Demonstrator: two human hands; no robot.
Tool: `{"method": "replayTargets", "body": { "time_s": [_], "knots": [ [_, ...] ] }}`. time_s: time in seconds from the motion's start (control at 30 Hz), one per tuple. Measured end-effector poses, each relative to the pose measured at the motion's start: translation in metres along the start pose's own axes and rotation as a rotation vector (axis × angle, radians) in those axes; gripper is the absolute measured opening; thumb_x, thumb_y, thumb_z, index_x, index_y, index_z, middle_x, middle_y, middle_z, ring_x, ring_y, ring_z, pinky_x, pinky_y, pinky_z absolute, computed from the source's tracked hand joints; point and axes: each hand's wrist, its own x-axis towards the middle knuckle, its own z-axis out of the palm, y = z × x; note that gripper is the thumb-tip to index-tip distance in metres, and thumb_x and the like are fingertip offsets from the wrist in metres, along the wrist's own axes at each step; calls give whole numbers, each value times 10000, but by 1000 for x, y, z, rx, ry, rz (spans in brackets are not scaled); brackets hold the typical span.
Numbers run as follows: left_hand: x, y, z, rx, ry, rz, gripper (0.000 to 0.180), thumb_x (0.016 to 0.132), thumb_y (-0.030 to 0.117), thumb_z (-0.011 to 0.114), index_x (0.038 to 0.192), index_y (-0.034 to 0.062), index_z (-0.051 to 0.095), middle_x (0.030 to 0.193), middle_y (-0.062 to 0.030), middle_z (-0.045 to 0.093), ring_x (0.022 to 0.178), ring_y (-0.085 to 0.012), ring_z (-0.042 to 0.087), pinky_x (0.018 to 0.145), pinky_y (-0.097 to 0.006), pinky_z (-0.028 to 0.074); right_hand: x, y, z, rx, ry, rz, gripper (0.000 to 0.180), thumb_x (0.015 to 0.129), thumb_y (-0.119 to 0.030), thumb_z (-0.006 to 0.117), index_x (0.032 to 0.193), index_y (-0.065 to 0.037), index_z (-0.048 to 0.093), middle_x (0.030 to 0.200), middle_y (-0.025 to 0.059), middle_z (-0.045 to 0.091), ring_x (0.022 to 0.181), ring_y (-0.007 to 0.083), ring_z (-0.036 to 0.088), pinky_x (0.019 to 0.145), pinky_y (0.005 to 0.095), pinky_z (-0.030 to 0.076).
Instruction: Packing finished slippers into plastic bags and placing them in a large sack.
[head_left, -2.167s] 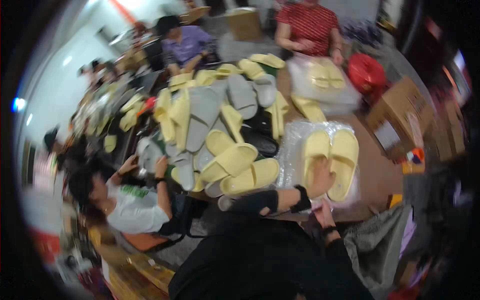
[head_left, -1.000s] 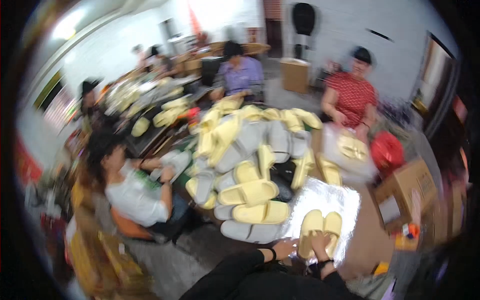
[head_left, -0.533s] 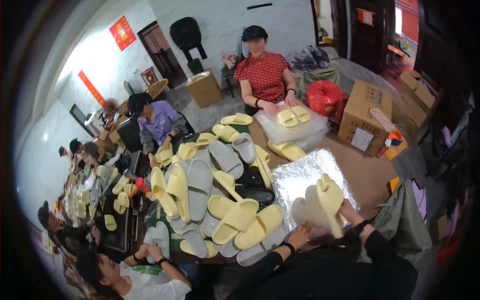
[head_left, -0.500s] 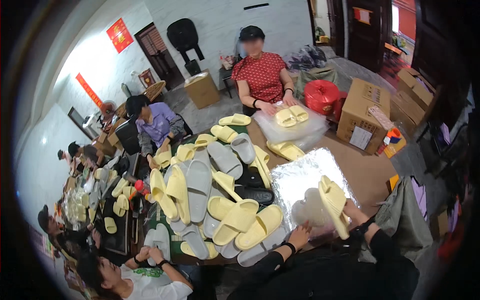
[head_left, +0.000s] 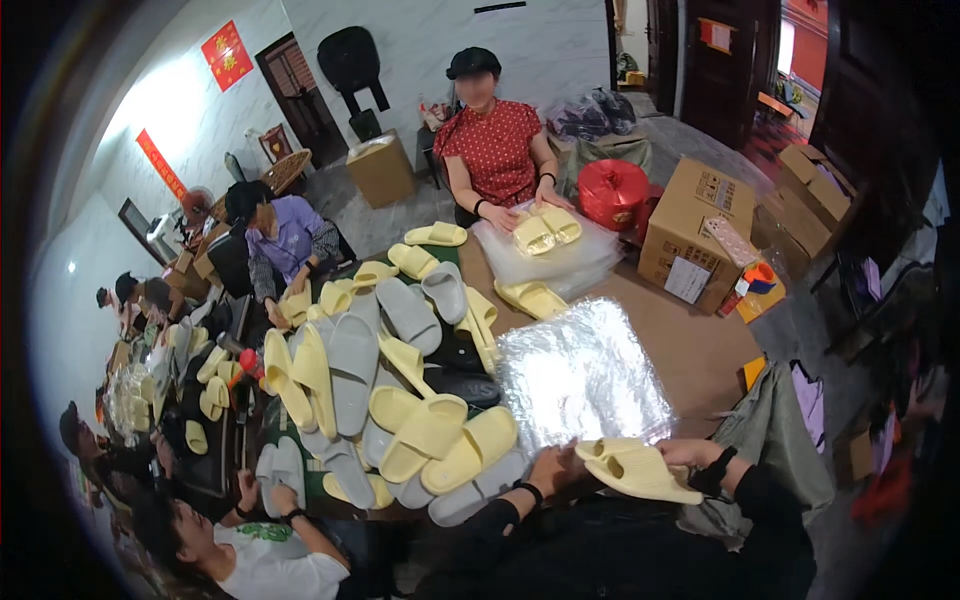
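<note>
My right hand (head_left: 697, 453) is closed on a pair of pale yellow slippers (head_left: 645, 474), held sideways at the table's near edge. My left hand (head_left: 556, 468) is at the slippers' left end, its fingers partly hidden, so its grip is unclear. Just beyond the hands lies a stack of shiny clear plastic bags (head_left: 585, 375). Left of it is a heap of loose slippers, with a yellow slipper (head_left: 472, 452) and a grey slipper (head_left: 353, 375) among them.
Across the table, a person in red (head_left: 497, 160) handles bagged yellow slippers (head_left: 547, 232). A cardboard box (head_left: 697, 230) stands right, beside a red round container (head_left: 613, 193). Other people work on the left, one in white (head_left: 270, 555) close by. A grey-green sack (head_left: 775, 440) hangs at right.
The yellow slippers have come down toward me and turned from upright to sideways. My left hand has moved nearer the table's edge. The view has shifted slightly, moving the scene left.
</note>
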Motion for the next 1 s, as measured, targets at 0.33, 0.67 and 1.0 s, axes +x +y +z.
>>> {"method": "replayTargets", "body": {
  "time_s": [0.33, 0.67, 1.0],
  "knots": [
    [14, 25, 1, 105, 443, -35, 469, 671, 69, 537, 1139, 92, 522, 1156, -37, 528, 1030, -241, 454, 916, -431, 304, -7, 5, -21, 28, -30, 3, 232, 773, -116, 581, 956, 20, 623, 845, 3, 625, 715, 89, 544, 661, 259, 454],
    [32, 58, -34, 61, 759, -9, 201, 729, 72, 505, 910, 84, 592, 818, -79, 598, 836, -256, 557, 745, -356, 438, -21, -57, -23, -519, -90, -108, 270, 804, -132, 609, 1048, -15, 595, 956, 22, 626, 864, 88, 530, 787, 254, 434],
    [27, 79, -45, -144, 471, -253, 420, 788, 39, 454, 1201, 113, 463, 985, -142, 595, 900, -324, 563, 761, -405, 460, -22, -63, -18, 35, 167, -259, 301, 784, 9, 596, 1080, 31, 548, 1047, 68, 593, 930, 137, 566, 801, 262, 450]
  ]
}}
